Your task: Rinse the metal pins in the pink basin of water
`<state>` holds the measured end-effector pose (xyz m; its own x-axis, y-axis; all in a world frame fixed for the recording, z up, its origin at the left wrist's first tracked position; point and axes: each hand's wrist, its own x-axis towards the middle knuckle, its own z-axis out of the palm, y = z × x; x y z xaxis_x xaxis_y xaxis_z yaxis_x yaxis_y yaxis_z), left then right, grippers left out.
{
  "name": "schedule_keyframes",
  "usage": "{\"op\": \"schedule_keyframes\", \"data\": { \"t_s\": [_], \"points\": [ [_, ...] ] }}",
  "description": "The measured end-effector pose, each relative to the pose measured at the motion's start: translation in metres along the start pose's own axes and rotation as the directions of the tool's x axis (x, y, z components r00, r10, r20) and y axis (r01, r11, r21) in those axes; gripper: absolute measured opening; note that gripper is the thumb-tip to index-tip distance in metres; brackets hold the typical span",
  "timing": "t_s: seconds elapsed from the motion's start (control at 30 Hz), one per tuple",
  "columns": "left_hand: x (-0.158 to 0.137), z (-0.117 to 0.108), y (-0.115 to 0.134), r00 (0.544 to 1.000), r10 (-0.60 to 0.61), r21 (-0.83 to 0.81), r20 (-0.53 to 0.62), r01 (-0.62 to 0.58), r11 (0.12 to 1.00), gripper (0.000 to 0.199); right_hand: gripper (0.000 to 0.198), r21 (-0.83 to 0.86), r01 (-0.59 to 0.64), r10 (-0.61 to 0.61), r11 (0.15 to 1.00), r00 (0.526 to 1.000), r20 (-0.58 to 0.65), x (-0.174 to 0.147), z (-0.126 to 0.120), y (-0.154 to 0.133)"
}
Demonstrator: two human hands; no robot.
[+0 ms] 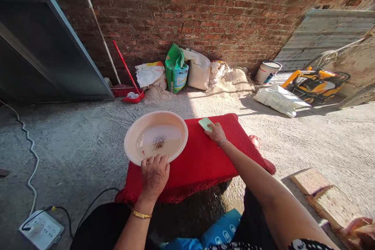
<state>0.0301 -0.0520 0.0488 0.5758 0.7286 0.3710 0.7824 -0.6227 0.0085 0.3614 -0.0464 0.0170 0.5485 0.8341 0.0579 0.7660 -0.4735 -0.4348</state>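
A pale pink plastic basin with water in it rests on the left part of a red cloth-covered table. A dark brown pattern or cluster and a small red mark show at its bottom. At the near rim, my left hand has its fingers curled over the edge, gripping it. My right hand is on the table's right half, fingers closed on a flat, pale green phone with rounded corners. A gold bracelet circles my left wrist and a thin bangle my right.
Sacks lean on the brick wall beside loose grain-like piles. A red dustpan, a bucket and a yellow toy vehicle stand farther off. At lower left lies a power strip; bricks lie right.
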Motion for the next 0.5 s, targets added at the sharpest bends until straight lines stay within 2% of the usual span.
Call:
{"op": "schedule_keyframes", "data": {
  "t_s": [0.07, 0.13, 0.23, 0.3, 0.33, 0.37, 0.43, 0.5],
  "points": [
    [0.001, -0.001, 0.001, 1.000, -0.001, 0.001, 0.002, 0.001, 1.000, 0.020, 0.044, -0.008, -0.152, 0.151, 0.988, 0.987, -0.062, 0.006, -0.023, 0.039],
    [0.001, -0.002, 0.001, 1.000, -0.003, -0.006, -0.001, 0.003, 1.000, 0.020, 0.046, 0.000, -0.315, 0.312, 0.949, 0.941, -0.128, 0.004, -0.047, 0.078],
    [0.001, -0.003, 0.002, 1.000, -0.007, -0.025, -0.001, 0.007, 1.000, 0.020, 0.046, 0.043, -0.532, 0.528, 0.846, 0.823, -0.211, -0.010, -0.079, 0.126],
    [0.000, -0.003, 0.002, 1.000, -0.006, -0.029, 0.002, 0.006, 1.000, 0.021, 0.047, 0.082, -0.616, 0.615, 0.783, 0.749, -0.247, -0.023, -0.093, 0.145],
    [0.000, -0.003, 0.002, 1.000, -0.003, -0.028, 0.001, 0.003, 1.000, 0.021, 0.048, 0.100, -0.633, 0.635, 0.768, 0.729, -0.257, -0.028, -0.096, 0.150],
    [0.000, -0.003, 0.002, 1.000, -0.001, -0.026, -0.001, 0.001, 1.000, 0.021, 0.049, 0.116, -0.632, 0.637, 0.766, 0.725, -0.262, -0.032, -0.097, 0.151],
    [0.000, -0.003, 0.001, 1.000, 0.001, -0.022, -0.007, -0.001, 1.000, 0.022, 0.050, 0.137, -0.597, 0.610, 0.791, 0.748, -0.261, -0.037, -0.088, 0.142],
    [0.000, -0.002, 0.001, 1.000, 0.001, -0.016, -0.010, -0.001, 1.000, 0.022, 0.048, 0.156, -0.500, 0.524, 0.852, 0.812, -0.257, -0.040, -0.069, 0.118]
  ]
}}
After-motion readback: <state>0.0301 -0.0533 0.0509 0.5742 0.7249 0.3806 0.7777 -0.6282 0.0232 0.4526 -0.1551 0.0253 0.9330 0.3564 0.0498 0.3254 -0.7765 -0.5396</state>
